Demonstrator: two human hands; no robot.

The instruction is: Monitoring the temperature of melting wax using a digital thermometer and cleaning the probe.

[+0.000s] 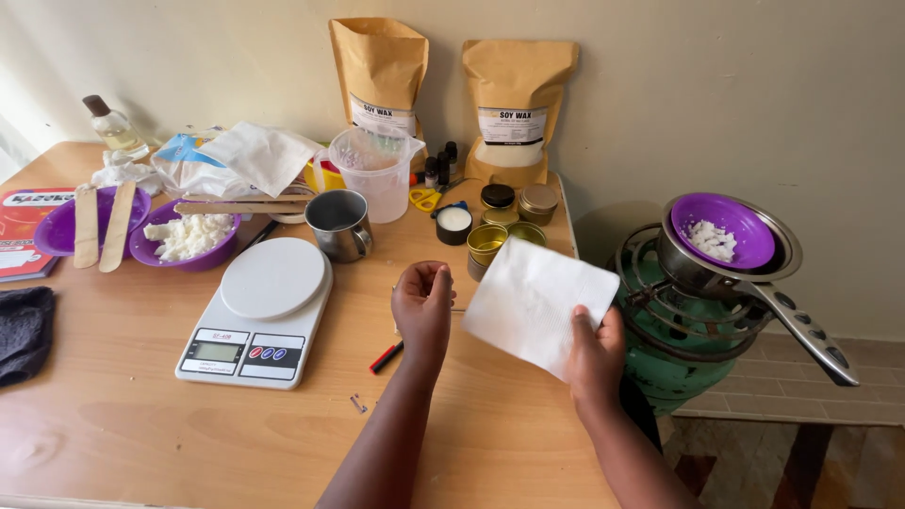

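Note:
My right hand (594,351) pinches the lower corner of a white paper napkin (533,300) and holds it flat above the wooden table (141,424), near the right edge. My left hand (423,303) hovers beside it with fingers curled loosely, holding nothing. A red and black pen (386,357) lies on the table just under the left hand. Small gold tins (487,240) stand just beyond the napkin.
A white kitchen scale (259,311), a metal mug (339,224), a clear measuring jug (375,172), two purple bowls (184,240) with wooden sticks, and two brown wax bags (514,104) fill the table. Right of it, a pan with a purple bowl (721,231) sits on a green gas burner (679,368).

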